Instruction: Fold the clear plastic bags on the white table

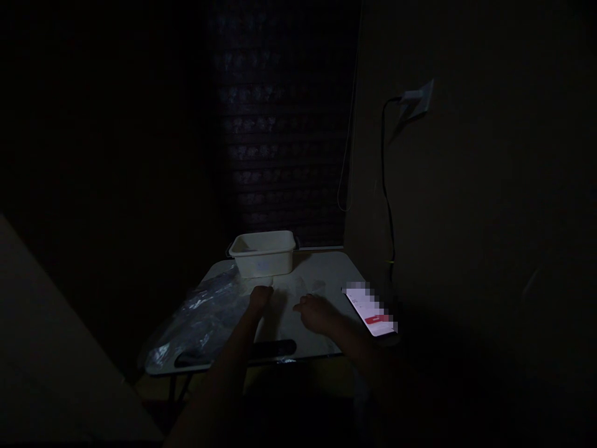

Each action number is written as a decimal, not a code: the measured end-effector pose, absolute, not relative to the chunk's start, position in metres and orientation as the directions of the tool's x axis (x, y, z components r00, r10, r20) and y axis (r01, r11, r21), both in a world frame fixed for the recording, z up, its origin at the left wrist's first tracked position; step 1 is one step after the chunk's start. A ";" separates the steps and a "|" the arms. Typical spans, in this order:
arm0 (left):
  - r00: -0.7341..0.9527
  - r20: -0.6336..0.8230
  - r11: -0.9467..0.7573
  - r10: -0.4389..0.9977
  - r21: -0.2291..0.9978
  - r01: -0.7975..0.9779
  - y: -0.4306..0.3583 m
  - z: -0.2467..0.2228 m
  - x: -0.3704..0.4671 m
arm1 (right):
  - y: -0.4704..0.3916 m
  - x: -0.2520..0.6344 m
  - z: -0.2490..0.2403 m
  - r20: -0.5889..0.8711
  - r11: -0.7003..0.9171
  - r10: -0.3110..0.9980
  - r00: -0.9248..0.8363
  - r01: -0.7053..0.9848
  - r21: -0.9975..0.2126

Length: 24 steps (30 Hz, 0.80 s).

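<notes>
Left hand [262, 295] is seen near the tub [265, 264], right hand [313, 313] nearer the worktop's [329, 264] right edge; neither grip can be made out tbh.

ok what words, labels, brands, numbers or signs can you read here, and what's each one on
No text can be read in this dim view.
Lit smartphone: small dark marks and a red patch on its screen, too small and blurred to read; part of it is pixelated.
White plastic tub: a faint bluish mark on the front, too blurred to read.
</notes>
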<state>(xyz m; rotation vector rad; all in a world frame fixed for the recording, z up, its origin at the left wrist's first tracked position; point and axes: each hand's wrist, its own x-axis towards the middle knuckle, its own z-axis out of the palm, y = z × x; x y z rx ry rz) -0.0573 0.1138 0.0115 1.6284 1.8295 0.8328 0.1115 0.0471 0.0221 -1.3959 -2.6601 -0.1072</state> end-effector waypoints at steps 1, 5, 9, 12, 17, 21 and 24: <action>-0.111 0.003 0.069 0.994 0.764 0.642 0.114 0.012 -0.057 | 0.046 0.108 0.022 0.158 0.571 0.808 -0.568 0.820 0.029; -0.085 0.003 0.048 0.996 0.805 0.591 0.112 0.014 -0.055 | 0.045 0.096 0.020 0.154 0.576 0.798 -0.582 0.813 0.089; -0.079 0.002 0.042 0.997 0.837 0.546 0.109 0.017 -0.050 | 0.043 0.091 0.019 0.153 0.572 0.799 -0.582 0.813 0.109; -0.078 0.006 0.035 0.997 0.855 0.518 0.107 0.020 -0.045 | 0.041 0.092 0.019 0.149 0.578 0.795 -0.588 0.809 0.108; -0.050 0.001 0.023 0.999 0.884 0.467 0.100 0.028 -0.037 | 0.040 0.095 0.021 0.132 0.581 0.797 -0.590 0.807 0.103; 0.001 -0.008 0.007 1.000 0.901 0.435 0.091 0.034 -0.030 | 0.040 0.094 0.023 0.120 0.589 0.794 -0.596 0.803 0.086; 0.047 -0.021 -0.001 0.999 0.904 0.429 0.088 0.035 -0.025 | 0.040 0.093 0.024 0.111 0.584 0.800 -0.589 0.808 0.078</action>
